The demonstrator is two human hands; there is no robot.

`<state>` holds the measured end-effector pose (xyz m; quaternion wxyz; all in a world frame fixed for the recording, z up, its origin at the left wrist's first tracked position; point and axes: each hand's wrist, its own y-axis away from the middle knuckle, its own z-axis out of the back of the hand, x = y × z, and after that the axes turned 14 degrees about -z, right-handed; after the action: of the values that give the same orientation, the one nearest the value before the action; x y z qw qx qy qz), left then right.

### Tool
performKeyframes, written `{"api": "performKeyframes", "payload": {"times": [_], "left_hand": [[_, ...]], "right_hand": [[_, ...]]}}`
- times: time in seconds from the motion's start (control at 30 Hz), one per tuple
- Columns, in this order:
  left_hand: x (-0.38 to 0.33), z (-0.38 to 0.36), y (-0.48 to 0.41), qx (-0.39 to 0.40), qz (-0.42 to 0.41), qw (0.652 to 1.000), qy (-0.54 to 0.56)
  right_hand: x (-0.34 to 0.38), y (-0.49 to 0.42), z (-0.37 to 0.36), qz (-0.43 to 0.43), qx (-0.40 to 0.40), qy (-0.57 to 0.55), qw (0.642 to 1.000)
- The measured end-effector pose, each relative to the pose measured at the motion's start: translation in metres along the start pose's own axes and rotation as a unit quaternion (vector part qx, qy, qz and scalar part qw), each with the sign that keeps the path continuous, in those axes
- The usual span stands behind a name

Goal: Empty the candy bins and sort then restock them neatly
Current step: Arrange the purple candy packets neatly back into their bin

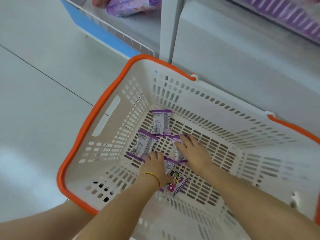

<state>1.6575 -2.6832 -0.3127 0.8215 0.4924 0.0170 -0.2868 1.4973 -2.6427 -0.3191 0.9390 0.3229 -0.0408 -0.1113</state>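
A white slotted basket with an orange rim (pixel 81 135) stands on the floor. Several purple candy packets lie on its bottom: one at the far side (pixel 161 122), one to the left (pixel 143 146), one face-up near me (pixel 174 183). My left hand (pixel 154 164), with a gold bangle on the wrist, reaches in, and its fingers curl onto the near edge of the left packet. Another packet (pixel 169 166) lies partly under its palm. My right hand (pixel 194 151) lies flat with spread fingers on a further packet (pixel 178 153).
A low shelf with a blue front (pixel 97 30) stands beyond the basket and carries a purple bag (pixel 131 6). A grey upright post (pixel 168 28) rises behind the basket. Rows of purple packets (pixel 294 16) fill a shelf at the top right. Grey floor tiles lie to the left.
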Motion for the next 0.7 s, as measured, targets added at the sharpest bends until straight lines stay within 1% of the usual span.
{"api": "performKeyframes", "payload": {"times": [0.07, 0.1, 0.13, 0.17, 0.2, 0.23, 0.27, 0.3, 0.33, 0.37, 0.4, 0.43, 0.47, 0.53, 0.6, 0.63, 0.7], "left_hand": [[-0.004, -0.005, 0.0, -0.017, -0.002, 1.0, -0.01], [-0.003, -0.005, 0.0, -0.029, 0.002, 0.999, 0.019], [-0.001, -0.001, 0.0, -0.039, 0.01, 0.996, 0.082], [0.001, 0.005, 0.0, -0.047, 0.026, 0.982, 0.182], [0.002, 0.013, 0.001, -0.058, 0.043, 0.951, 0.301], [0.003, 0.021, 0.003, -0.066, 0.059, 0.903, 0.42], [0.002, 0.031, 0.008, -0.076, 0.065, 0.85, 0.518], [0.001, 0.04, 0.014, -0.077, 0.065, 0.803, 0.588], [-0.002, 0.05, 0.024, -0.07, 0.055, 0.761, 0.643], [-0.006, 0.058, 0.034, -0.062, 0.036, 0.727, 0.683], [-0.011, 0.065, 0.044, -0.053, 0.013, 0.693, 0.719], [-0.015, 0.071, 0.053, -0.047, -0.012, 0.67, 0.741], [-0.019, 0.076, 0.062, -0.05, -0.035, 0.662, 0.747], [-0.029, 0.082, 0.075, -0.073, -0.065, 0.684, 0.723], [-0.034, 0.085, 0.084, -0.112, -0.06, 0.72, 0.682], [-0.036, 0.085, 0.087, -0.136, -0.053, 0.731, 0.667], [-0.039, 0.085, 0.092, -0.168, -0.047, 0.729, 0.662]], "right_hand": [[-0.01, 0.006, 0.001, -0.007, -0.005, -0.097, 0.995], [-0.015, 0.008, 0.0, -0.025, -0.007, -0.173, 0.985], [-0.019, 0.01, 0.003, -0.057, -0.008, -0.266, 0.962], [-0.024, 0.013, 0.007, -0.098, 0.001, -0.37, 0.924], [-0.029, 0.019, 0.014, -0.136, 0.021, -0.477, 0.868], [-0.034, 0.025, 0.022, -0.16, 0.046, -0.568, 0.806], [-0.041, 0.032, 0.029, -0.171, 0.07, -0.635, 0.751], [-0.047, 0.039, 0.036, -0.168, 0.096, -0.677, 0.71], [-0.053, 0.047, 0.043, -0.157, 0.121, -0.705, 0.68], [-0.058, 0.053, 0.048, -0.145, 0.144, -0.721, 0.662], [-0.062, 0.059, 0.052, -0.136, 0.163, -0.728, 0.651], [-0.065, 0.063, 0.054, -0.131, 0.177, -0.729, 0.648], [-0.066, 0.068, 0.058, -0.126, 0.186, -0.729, 0.647], [-0.066, 0.077, 0.067, -0.118, 0.178, -0.725, 0.655], [-0.065, 0.085, 0.075, -0.113, 0.15, -0.714, 0.674], [-0.066, 0.09, 0.079, -0.115, 0.133, -0.704, 0.688], [-0.069, 0.1, 0.086, -0.118, 0.106, -0.689, 0.707]]}}
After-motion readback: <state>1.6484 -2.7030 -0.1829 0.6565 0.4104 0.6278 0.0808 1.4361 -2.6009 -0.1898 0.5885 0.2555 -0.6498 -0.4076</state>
